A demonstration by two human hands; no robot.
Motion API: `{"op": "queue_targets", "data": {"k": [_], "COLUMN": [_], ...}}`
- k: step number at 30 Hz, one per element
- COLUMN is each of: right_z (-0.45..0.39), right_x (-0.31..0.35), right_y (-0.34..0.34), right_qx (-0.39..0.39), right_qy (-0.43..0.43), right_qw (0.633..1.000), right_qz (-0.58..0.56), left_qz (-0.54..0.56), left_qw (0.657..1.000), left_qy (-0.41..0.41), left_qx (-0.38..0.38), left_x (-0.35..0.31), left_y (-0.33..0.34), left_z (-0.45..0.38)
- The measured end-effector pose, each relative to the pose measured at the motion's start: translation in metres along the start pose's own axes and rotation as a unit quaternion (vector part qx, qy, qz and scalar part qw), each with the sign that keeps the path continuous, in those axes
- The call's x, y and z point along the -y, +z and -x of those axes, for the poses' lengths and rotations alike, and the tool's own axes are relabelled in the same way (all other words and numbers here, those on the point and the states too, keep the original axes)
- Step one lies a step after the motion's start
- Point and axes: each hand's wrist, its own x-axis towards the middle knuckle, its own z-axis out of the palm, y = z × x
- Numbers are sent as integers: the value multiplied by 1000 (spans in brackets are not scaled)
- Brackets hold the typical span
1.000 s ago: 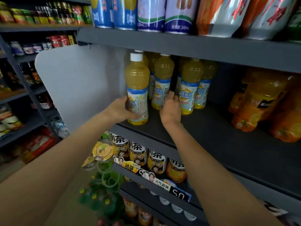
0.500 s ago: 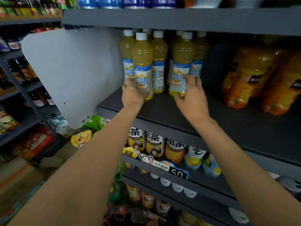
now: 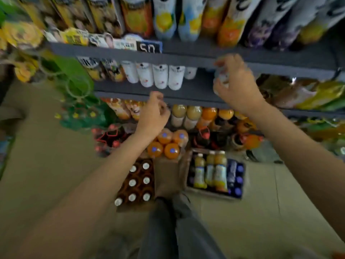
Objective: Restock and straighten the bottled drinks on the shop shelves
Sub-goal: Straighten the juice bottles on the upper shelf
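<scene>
Looking down now instead of at the yellow-tea shelf of a moment ago, the person has let go of those bottles: the left hand (image 3: 152, 116) hangs before the lower shelf edge (image 3: 186, 99), fingers loosely curled and empty. Restock bottles stand in the floor crate (image 3: 212, 174), while the right hand (image 3: 236, 86) seems empty too, though blur leaves that uncertain; fetching stock likely follows.

Head view, steeply down, close shelves (image 3: 186, 57)

white "50" on a dark price tag (image 3: 148, 48) clipped to the shelf edge (image 3: 186, 57), other labels blurred
</scene>
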Motion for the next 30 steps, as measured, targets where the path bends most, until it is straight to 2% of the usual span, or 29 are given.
{"op": "queue_targets", "data": {"k": [3, 7, 13, 18, 22, 25, 27, 30], "right_z": [62, 147, 223, 264, 281, 280, 279, 277], "right_x": [-69, -161, -274, -322, -333, -334, -317, -272], "right_y": [56, 129, 243, 339, 371, 362, 347, 331], "right_qx": [118, 245, 315, 299, 241, 248, 285, 331], "right_qy": [162, 346, 421, 504, 534, 533, 486, 366], "right_qw": [980, 905, 849, 808, 810, 806, 819, 849], "right_qz": [1, -20, -42, -57, -37, -73, -105, -192], "left_qz": [-35, -81, -87, -62, -12, 34, 72, 117], "left_qw": [989, 972, 961, 956, 949, 931, 916, 907], "left_qy": [-73, -139, -174, -215, -265, -318, -347, -351], "left_qx": [122, 169, 198, 189, 168, 175, 186, 203], "left_x": [36, 67, 128, 176, 209, 216, 214, 206], "left_y": [65, 143, 279, 367, 397, 397, 394, 385], "left_z": [21, 41, 53, 64, 76, 83, 81, 78]}}
